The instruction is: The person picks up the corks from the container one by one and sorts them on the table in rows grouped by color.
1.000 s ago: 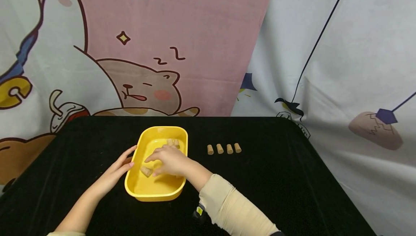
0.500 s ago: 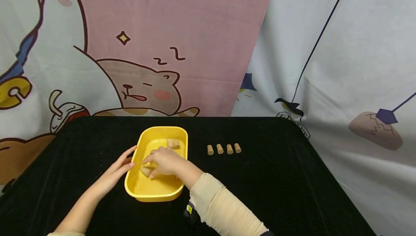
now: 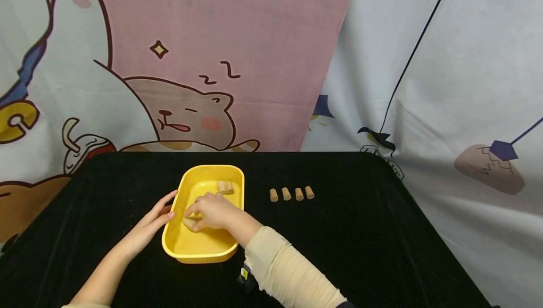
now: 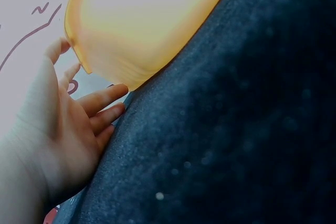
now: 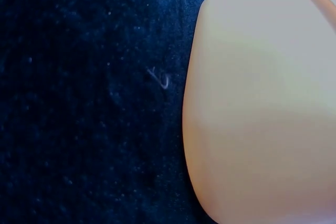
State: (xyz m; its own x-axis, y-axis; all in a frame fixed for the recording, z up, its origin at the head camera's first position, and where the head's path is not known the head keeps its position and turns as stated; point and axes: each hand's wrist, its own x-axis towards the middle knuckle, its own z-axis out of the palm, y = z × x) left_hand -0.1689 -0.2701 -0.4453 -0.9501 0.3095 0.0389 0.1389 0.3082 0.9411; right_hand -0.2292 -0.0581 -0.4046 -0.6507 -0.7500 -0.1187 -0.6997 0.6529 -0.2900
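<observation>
My right hand (image 3: 214, 211) reaches into a yellow plastic tray (image 3: 203, 256), thumb and index finger at a tapered cork stopper (image 3: 189, 224) near the tray's left wall. The thumb lies at the cork's near end and the index finger arches over its far end. Two more corks (image 3: 225, 187) lie side by side at the back right inside the tray. My left hand (image 3: 150, 218) rests against the tray's left rim with its fingers extended. In the left wrist view, fingertips of the left hand (image 4: 65, 135) meet the tray's outer wall (image 4: 142, 40).
To the right of the tray, several corks (image 3: 292, 194) lie in a row on the black-cloth table (image 3: 360, 242). A printed cartoon curtain (image 3: 271, 53) hangs behind the table's far edge. The tray's side wall (image 5: 262, 103) fills much of the right wrist view.
My right hand has moved left inside the tray, and its thumb and index finger have come round the cork there. The left hand has stayed at the rim.
</observation>
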